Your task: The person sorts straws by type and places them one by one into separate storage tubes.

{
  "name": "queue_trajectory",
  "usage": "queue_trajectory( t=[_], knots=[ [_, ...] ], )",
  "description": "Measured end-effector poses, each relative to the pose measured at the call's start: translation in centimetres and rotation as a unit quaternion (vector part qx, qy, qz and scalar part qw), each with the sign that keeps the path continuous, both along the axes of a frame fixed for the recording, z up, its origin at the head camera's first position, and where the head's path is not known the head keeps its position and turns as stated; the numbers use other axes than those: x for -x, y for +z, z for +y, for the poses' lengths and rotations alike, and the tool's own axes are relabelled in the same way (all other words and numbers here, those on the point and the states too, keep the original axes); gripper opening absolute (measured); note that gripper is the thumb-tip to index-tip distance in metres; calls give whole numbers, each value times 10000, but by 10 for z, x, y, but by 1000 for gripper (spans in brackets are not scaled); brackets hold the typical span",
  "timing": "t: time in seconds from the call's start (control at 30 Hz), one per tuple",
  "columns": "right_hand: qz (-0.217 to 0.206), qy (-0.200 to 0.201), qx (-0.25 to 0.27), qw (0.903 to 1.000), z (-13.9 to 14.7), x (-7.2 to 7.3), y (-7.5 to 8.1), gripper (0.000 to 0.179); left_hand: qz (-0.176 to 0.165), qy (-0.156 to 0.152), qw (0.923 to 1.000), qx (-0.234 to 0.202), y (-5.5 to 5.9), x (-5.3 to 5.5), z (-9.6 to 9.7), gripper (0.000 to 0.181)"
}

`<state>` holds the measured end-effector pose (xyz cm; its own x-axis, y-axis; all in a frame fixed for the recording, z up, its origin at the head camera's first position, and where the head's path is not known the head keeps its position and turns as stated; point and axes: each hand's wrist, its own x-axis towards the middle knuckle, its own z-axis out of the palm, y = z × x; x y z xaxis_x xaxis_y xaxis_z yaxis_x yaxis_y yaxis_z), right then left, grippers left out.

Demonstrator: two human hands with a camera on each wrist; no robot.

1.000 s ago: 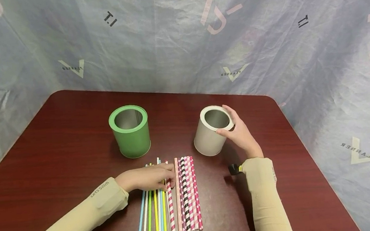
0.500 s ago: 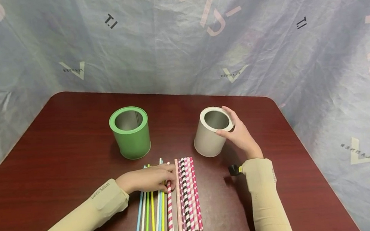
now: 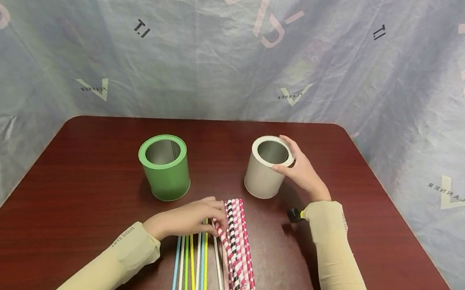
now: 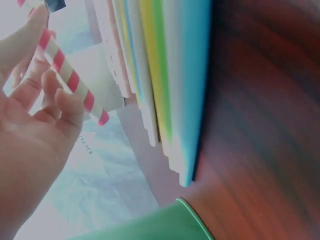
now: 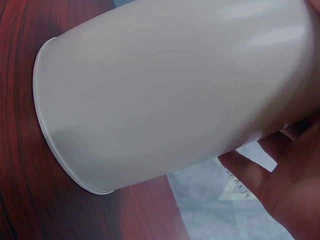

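My left hand pinches a pink-and-white striped paper straw between thumb and fingers; the left wrist view shows this striped straw slanting away from the hand. In the head view its lower end overlaps a row of patterned straws, dotted and striped in pink, black and purple. Left of these lie several plain straws in blue, white, green and yellow, partly hidden under the left hand. My right hand grips the rim of a white can, thumb in front and fingers behind. The can stands upright.
A green open can stands upright behind the plain straws, left of the white one. The dark red wooden table ends at a pale printed cloth that hangs behind and on both sides. A black device sits at the right wrist.
My left hand has picked up the pink striped straw from beside the plain ones and moved slightly right, the straw tilting over the patterned row. The right hand stays on the white can.
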<state>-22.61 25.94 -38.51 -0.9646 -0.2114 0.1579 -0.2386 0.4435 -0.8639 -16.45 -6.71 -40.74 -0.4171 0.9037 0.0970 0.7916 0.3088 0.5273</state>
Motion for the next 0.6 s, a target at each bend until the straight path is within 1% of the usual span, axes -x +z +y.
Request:
queue_trajectory(
  t=[0.1,0.23,0.3,0.47,0.6],
  knots=[
    [7,-24,-33,10000,1,0,0,86,-201,79,9995,-219,2,0,1,7],
    [21,-72,-66,10000,4,-1,2,87,-325,127,9988,-329,3,1,5,6],
    [6,-68,-66,10000,4,-2,2,86,-338,154,9987,-356,4,2,6,6],
    [27,-39,-94,9999,1,-1,0,85,-355,223,9980,-464,9,0,6,9],
    [23,-14,-93,10000,-1,-1,1,86,-425,409,9971,-490,17,-1,5,11]
  ],
)
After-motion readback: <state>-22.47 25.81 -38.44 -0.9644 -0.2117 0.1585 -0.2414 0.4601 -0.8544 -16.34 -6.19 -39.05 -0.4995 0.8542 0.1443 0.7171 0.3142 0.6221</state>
